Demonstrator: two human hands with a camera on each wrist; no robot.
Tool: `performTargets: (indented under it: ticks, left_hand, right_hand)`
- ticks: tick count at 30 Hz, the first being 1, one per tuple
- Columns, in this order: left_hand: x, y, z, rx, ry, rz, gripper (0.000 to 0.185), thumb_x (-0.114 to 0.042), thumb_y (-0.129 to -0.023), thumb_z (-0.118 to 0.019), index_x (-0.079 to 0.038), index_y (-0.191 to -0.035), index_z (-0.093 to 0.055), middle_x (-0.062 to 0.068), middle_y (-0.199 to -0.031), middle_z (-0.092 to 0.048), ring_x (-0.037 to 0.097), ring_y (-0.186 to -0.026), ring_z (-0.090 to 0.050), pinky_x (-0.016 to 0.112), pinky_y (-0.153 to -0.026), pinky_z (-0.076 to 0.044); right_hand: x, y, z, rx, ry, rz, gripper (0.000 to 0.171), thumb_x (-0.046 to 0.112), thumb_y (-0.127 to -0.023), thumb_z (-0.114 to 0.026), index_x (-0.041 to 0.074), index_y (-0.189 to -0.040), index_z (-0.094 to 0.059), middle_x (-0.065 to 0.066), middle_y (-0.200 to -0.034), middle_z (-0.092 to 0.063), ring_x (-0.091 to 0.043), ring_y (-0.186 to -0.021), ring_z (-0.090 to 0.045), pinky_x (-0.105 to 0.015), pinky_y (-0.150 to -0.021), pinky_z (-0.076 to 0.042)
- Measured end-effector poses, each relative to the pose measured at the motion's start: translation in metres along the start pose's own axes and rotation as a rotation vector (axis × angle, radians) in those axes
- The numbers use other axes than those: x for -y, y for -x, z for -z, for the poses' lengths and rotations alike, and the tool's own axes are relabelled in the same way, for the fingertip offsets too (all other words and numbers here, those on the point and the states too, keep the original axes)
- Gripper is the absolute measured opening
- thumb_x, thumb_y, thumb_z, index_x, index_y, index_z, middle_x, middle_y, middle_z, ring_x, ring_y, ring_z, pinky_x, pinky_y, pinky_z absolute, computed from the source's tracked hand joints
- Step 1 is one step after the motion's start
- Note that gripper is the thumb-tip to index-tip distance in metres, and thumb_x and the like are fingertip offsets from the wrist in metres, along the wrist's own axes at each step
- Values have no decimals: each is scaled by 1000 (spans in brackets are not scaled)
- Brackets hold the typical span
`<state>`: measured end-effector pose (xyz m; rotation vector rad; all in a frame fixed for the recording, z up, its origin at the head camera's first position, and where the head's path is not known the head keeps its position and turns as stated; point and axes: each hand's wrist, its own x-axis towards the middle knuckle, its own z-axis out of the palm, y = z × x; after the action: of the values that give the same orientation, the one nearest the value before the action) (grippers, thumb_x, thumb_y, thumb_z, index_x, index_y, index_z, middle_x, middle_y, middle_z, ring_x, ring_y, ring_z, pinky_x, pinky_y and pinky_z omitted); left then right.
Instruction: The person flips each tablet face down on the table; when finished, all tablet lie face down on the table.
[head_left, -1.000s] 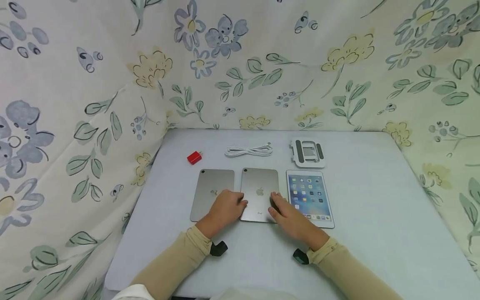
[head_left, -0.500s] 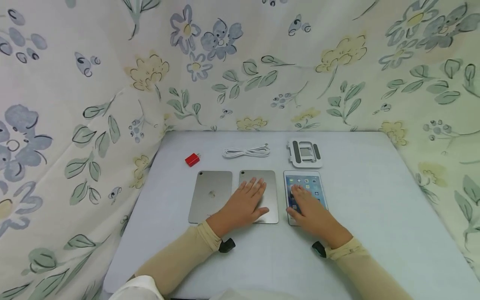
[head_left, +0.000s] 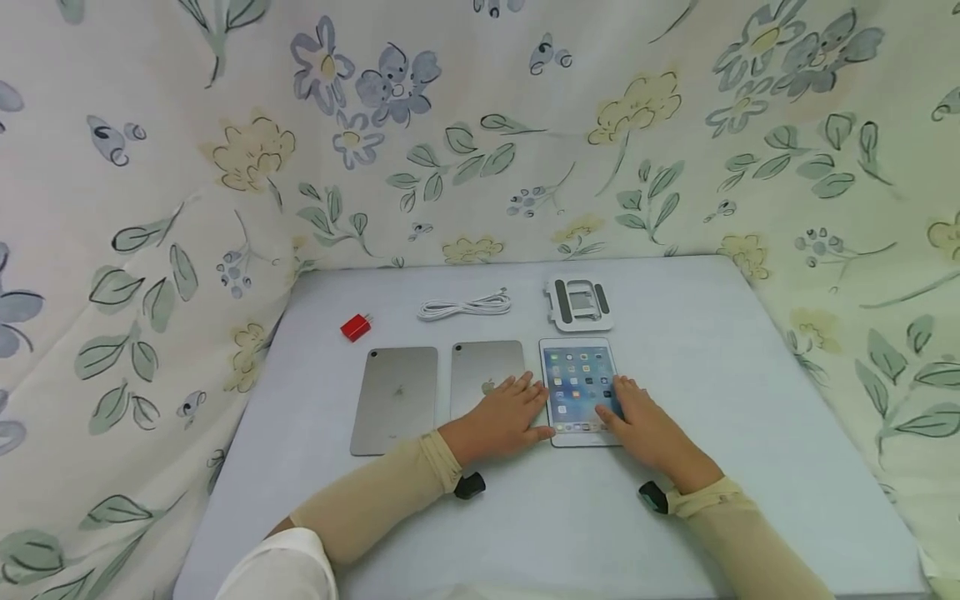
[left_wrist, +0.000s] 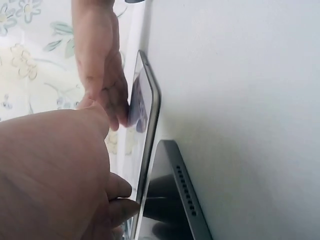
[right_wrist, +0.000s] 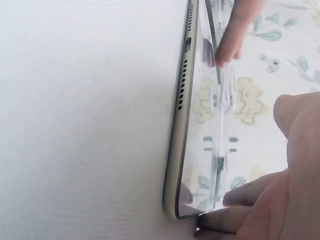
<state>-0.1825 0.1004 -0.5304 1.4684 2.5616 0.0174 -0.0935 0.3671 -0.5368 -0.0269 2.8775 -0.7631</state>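
Observation:
A white-framed tablet lies face up with its screen lit, showing rows of app icons. My left hand reaches over the lower right part of the middle grey tablet, its extended fingertips right at the lit tablet's left edge. On the other side, my right hand has its fingers along the right edge, with the thumb over the lower right of the screen. In the right wrist view the tablet's port edge shows, fingertips close to its corner. A second grey tablet lies back up on the left.
Behind the tablets lie a red charger plug, a coiled white cable and a folded white stand with dark pads. A floral curtain hangs around the back and sides of the white table.
Both hands have moved right, from the middle grey tablet to the lit tablet's two sides. The right hand has slid off the screen to its right edge. The head view has shifted slightly.

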Motion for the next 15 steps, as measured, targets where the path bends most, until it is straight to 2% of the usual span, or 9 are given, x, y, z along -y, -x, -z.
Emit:
performTargets:
  ticks: [3, 6, 11, 15]
  left_hand:
    - [-2, -2, -1, 15, -15, -11, 85, -68, -96, -13, -8, -154, -27, 8, -159, -22, 27, -147, -6, 42, -118, -8]
    - [-5, -2, 0, 19, -20, -13, 83, -68, -96, -13, -9, -154, -29, 8, -158, -23, 26, -147, -7, 41, -118, -8]
    - [-9, -1, 3, 20, -19, -17, 81, -65, -98, -14, -8, -153, -29, 8, -158, -23, 27, -147, -7, 41, -118, -8]
    - [-9, 0, 5, 29, -1, -7, 81, -65, -98, -13, -8, -153, -29, 8, -159, -22, 27, -147, -8, 41, -118, -9]
  right_hand:
    - [5, 0, -1, 1, -68, -32, 88, 62, -99, -35, -4, -153, -15, -21, -159, -14, -39, -146, -8, -58, -113, -13]
    - [8, 2, 3, 6, -196, -67, 83, 58, -101, -35, -2, -154, -15, -22, -159, -14, -41, -145, -9, -61, -112, -14]
    - [14, 2, 18, 22, -529, -142, 76, 48, -103, -38, -4, -153, -15, -27, -157, -17, -44, -143, -12, -61, -111, -15]
    - [18, 2, 29, -10, -760, -182, 71, 42, -105, -38, -5, -152, -16, -26, -157, -18, -42, -144, -10, -60, -113, -10]
